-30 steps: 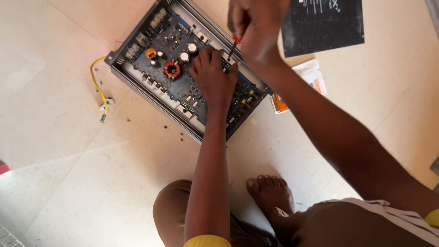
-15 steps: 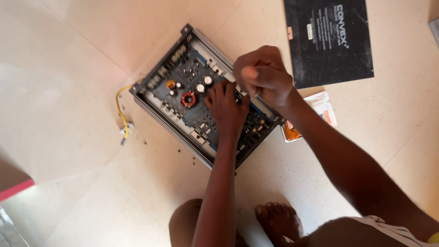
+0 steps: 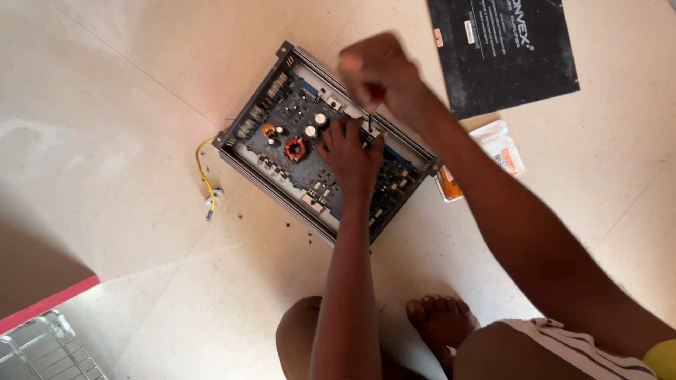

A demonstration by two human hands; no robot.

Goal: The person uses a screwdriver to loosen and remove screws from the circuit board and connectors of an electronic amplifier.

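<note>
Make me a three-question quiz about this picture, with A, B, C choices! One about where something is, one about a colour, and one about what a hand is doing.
1. Where does the black cover plate lie?
A. on the floor beyond the open circuit box
B. on the person's knee
C. inside the box

2. What colour is the loose wire beside the box?
A. green
B. yellow
C. white

3. What is the right hand doing?
A. lying flat on the floor
B. waving in the air
C. gripping a screwdriver pointed down at the board

Answers:
1 A: the plate rests on the tiles past the box.
2 B: the wire is plainly yellow.
3 C: the fist is closed on the tool, while the left hand rests on the board.
</note>
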